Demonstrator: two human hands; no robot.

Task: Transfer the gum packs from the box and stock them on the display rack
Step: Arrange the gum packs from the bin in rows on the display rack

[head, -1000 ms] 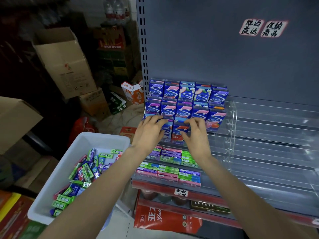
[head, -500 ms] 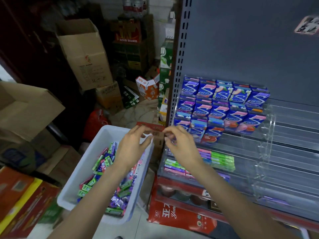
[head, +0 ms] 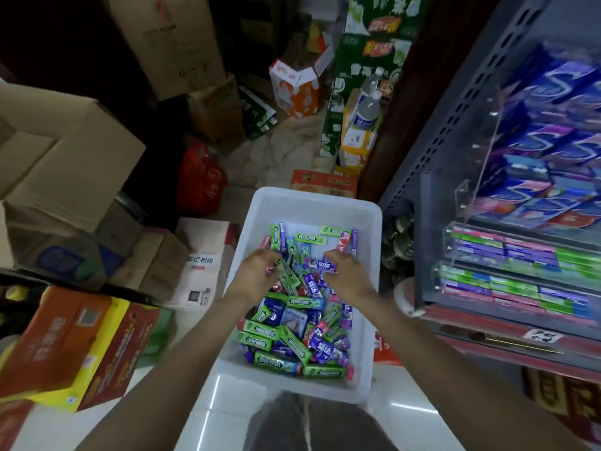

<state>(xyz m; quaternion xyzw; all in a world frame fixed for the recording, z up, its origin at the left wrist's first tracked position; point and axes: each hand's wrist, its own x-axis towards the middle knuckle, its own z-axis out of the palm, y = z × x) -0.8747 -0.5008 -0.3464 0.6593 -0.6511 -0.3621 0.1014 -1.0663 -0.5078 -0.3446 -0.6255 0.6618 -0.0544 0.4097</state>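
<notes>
While both hands reach down into the white plastic box [head: 370, 222], the loose green, purple and pink gum packs [head: 292, 320] lie directly under and around the fingers. The left hand [head: 257, 271] has its fingers curled down into the pile, touching the packs; I cannot tell if it grips one. The right hand [head: 346, 275] is curled too, and a purple gum pack [head: 320, 265] lies at its fingertips. The packs are too many and too mixed to count. To the right stands the clear acrylic display rack [head: 461, 196], with blue gum boxes on the far tiers and flat packs on the two near tiers. Brown cardboard cartons [head: 65, 151] are on the left.
</notes>
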